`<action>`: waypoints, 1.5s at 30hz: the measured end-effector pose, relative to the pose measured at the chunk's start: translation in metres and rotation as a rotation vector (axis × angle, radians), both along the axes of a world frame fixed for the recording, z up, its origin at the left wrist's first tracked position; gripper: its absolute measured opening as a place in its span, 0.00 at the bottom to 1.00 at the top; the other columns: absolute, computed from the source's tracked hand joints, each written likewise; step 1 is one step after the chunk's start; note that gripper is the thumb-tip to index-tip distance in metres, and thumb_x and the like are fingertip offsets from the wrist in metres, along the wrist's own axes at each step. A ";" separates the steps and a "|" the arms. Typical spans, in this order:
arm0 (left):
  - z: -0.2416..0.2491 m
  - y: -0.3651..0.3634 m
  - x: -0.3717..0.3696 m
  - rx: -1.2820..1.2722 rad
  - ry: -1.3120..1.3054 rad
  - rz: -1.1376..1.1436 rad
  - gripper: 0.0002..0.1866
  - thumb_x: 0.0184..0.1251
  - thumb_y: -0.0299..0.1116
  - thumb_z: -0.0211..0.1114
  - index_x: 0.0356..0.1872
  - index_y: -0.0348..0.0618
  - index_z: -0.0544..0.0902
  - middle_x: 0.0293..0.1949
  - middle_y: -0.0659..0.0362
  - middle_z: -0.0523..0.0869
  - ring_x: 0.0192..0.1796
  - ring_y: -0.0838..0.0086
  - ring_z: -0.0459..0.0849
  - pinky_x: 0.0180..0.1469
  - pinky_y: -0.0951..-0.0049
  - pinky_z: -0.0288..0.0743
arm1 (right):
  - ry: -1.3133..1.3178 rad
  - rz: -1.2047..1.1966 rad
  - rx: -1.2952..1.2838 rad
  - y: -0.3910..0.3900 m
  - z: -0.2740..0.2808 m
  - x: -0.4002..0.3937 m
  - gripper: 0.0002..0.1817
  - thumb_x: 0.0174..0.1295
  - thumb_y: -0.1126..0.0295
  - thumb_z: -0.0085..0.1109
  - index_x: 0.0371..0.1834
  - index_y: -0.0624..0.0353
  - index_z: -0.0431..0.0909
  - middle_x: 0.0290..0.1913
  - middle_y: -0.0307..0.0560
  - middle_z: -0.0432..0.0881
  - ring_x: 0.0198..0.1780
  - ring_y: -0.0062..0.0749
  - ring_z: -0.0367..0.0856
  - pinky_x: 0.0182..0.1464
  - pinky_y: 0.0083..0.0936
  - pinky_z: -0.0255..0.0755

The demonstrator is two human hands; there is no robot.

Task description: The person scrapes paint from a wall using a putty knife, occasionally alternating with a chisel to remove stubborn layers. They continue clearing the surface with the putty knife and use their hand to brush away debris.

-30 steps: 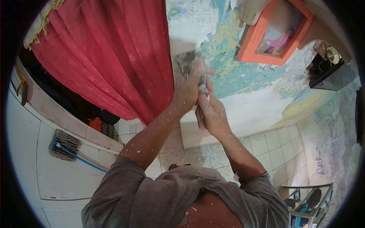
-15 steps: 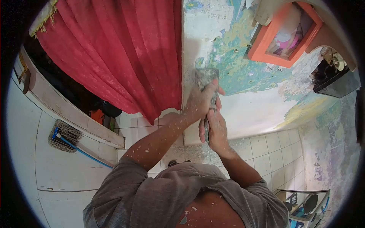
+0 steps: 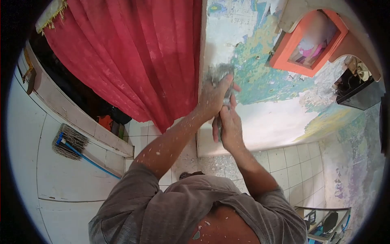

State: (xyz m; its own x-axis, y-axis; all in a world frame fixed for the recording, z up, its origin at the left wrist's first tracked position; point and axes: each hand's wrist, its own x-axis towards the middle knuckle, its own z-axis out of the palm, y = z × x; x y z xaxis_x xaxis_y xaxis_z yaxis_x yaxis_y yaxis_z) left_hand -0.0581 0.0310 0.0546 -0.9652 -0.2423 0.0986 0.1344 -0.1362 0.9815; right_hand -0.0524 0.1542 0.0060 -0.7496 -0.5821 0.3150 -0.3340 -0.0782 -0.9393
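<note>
Left hand (image 3: 211,97): fingers curled shut over the blade of the grey metal wall scraper (image 3: 219,75), pressing it to the peeling multicoloured painted wall (image 3: 264,77).
Right hand (image 3: 229,128): fingers wrapped tight round the scraper's handle, just below the left hand.
Orange-framed wall niche (image 3: 284,53): holds pink and white items, too small to identify.
Hidden: handle covered by both hands; blade blurred.

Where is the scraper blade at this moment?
In the head view, upper centre: the scraper lies against the peeling wall, right of the red curtain, gripped by the left hand and right hand.
</note>
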 end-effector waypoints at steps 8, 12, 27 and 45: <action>-0.003 0.004 0.000 0.011 0.005 0.001 0.29 0.76 0.58 0.52 0.36 0.37 0.83 0.20 0.57 0.81 0.22 0.74 0.81 0.28 0.71 0.76 | -0.227 -0.075 -0.118 -0.006 0.003 0.005 0.25 0.78 0.48 0.37 0.45 0.61 0.71 0.16 0.43 0.73 0.10 0.26 0.68 0.14 0.20 0.63; 0.003 -0.001 -0.001 -0.024 0.013 0.032 0.29 0.76 0.57 0.52 0.36 0.37 0.83 0.21 0.56 0.81 0.23 0.73 0.81 0.28 0.71 0.76 | -0.383 0.051 -0.127 -0.007 -0.004 -0.005 0.26 0.78 0.48 0.39 0.55 0.64 0.69 0.18 0.44 0.73 0.13 0.25 0.70 0.14 0.20 0.64; 0.010 -0.012 0.002 -0.030 0.042 0.047 0.28 0.76 0.58 0.53 0.38 0.39 0.83 0.19 0.59 0.81 0.21 0.76 0.80 0.26 0.75 0.74 | -0.100 0.029 -0.057 -0.018 0.005 -0.005 0.28 0.78 0.50 0.38 0.62 0.67 0.68 0.20 0.41 0.74 0.15 0.24 0.72 0.16 0.20 0.64; 0.022 -0.018 0.007 -0.016 0.049 0.025 0.30 0.76 0.58 0.52 0.40 0.35 0.82 0.19 0.58 0.81 0.19 0.76 0.79 0.25 0.75 0.73 | -0.443 0.170 -0.060 -0.020 0.022 -0.001 0.27 0.78 0.53 0.37 0.66 0.66 0.63 0.19 0.41 0.74 0.15 0.26 0.73 0.17 0.23 0.64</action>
